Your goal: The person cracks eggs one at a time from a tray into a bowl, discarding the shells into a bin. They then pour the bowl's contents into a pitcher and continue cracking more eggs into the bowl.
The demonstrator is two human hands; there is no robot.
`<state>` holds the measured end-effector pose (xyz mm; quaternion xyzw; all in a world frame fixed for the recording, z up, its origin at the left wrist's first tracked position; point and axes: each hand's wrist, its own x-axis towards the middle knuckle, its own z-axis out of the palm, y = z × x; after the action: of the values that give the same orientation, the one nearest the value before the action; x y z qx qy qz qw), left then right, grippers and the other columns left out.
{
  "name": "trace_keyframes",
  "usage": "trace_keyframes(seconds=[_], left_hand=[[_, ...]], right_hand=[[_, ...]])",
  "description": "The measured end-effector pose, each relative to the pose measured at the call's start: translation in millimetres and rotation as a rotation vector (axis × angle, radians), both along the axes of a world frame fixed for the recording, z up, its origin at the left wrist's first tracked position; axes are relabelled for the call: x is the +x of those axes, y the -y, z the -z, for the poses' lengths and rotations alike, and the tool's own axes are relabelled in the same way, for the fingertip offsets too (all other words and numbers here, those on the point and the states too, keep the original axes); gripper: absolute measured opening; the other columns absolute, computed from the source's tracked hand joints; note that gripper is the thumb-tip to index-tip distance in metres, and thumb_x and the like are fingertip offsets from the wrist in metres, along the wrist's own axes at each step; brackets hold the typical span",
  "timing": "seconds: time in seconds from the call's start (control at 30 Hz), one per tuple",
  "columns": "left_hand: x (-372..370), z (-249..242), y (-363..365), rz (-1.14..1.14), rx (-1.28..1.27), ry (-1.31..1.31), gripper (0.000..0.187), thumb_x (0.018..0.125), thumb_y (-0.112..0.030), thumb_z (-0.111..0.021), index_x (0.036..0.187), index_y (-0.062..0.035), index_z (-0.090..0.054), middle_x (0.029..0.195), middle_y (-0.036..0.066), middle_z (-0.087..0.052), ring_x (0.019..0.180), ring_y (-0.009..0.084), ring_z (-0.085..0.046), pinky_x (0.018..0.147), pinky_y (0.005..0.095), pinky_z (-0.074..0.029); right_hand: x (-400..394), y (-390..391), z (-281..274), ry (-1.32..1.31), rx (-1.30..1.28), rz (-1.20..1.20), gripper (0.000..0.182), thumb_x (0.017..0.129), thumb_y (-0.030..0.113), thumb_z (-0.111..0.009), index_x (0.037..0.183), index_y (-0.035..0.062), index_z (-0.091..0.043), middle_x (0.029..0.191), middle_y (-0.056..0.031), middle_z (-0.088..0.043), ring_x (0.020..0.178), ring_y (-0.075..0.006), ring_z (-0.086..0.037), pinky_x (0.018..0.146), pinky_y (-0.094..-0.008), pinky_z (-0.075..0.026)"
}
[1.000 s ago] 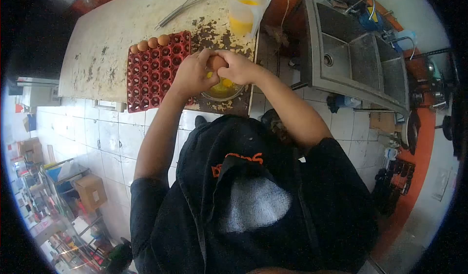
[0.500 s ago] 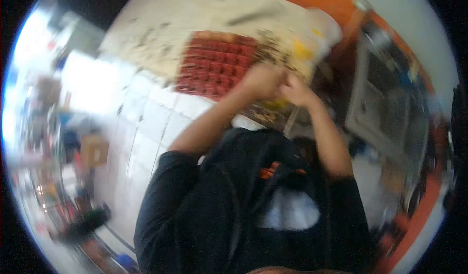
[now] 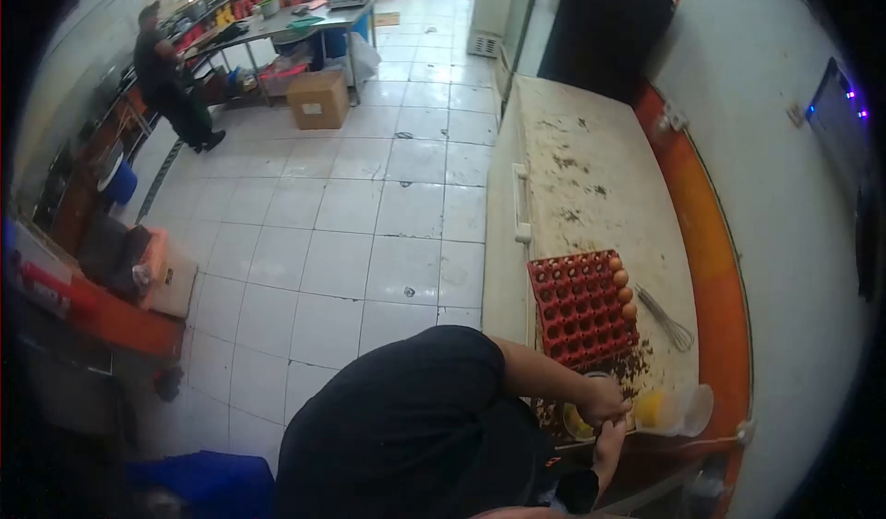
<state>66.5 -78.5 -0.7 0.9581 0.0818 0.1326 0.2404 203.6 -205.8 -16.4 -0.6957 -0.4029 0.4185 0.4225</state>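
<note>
My left hand point(image 3: 604, 397) and my right hand point(image 3: 609, 436) are held close together, fingers closed and touching. Whatever is between them is too small or hidden to make out. Partly beneath them, a bowl point(image 3: 574, 423) with something yellow inside is mostly covered by my left forearm. Beyond my left hand lies a red egg tray point(image 3: 580, 311), its cups mostly bare, with several brown eggs point(image 3: 625, 294) along the right edge. To the right of my hands is a translucent plastic container point(image 3: 694, 410) with yellow contents point(image 3: 651, 409).
A wire whisk point(image 3: 668, 320) lies right of the tray on the stained cream top point(image 3: 591, 168) of a chest-like unit. Dark crumbs are scattered there. Across the tiled floor point(image 3: 369, 205) a person point(image 3: 166, 76) stands by the counters, near a cardboard box point(image 3: 318, 100).
The view has swung to the left and steadied, so the tray and my hands appear lower right. My hands remain together by the bowl.
</note>
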Motion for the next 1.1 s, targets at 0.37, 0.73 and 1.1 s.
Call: trace_keyframes(seconds=[0.37,0.73,1.1], left_hand=[[6.7,28.3,-8.1,0.034,0.054,0.089,0.052,0.073,-0.032,-0.067,0.111,0.0005,-0.053,0.09,0.019,-0.062,0.089,0.0384,-0.063,0.079,0.0489,-0.049],[12.9,25.9,0.2,-0.039,0.087,0.011,0.064,0.069,-0.039,-0.076,0.114,0.0005,-0.054,0.102,0.017,-0.065,0.098,0.0347,-0.064,0.089,0.0462,-0.047],[4.7,23.7,0.1,-0.027,0.091,0.048,0.066,0.07,-0.042,-0.077,0.115,0.0007,-0.054,0.107,0.018,-0.062,0.106,0.0349,-0.059,0.094,0.0425,-0.044]], right_hand=[[4.7,-9.7,34.8,-0.021,0.4,-0.229,0.028,0.097,0.013,-0.046,0.124,0.0048,-0.042,0.101,-0.0046,-0.049,0.079,-0.0128,-0.047,0.067,-0.0282,-0.044],[-8.3,-1.5,-7.0,-0.118,-0.078,0.031,0.037,0.098,0.014,-0.043,0.133,0.0016,-0.045,0.096,-0.0044,-0.057,0.078,-0.011,-0.052,0.069,-0.0279,-0.044],[-25.5,-8.8,-15.3,-0.165,-0.062,0.048,0.05,0.096,0.012,-0.04,0.143,-0.0011,-0.033,0.13,-0.0157,-0.05,0.113,-0.0234,-0.054,0.093,-0.0345,-0.045]])
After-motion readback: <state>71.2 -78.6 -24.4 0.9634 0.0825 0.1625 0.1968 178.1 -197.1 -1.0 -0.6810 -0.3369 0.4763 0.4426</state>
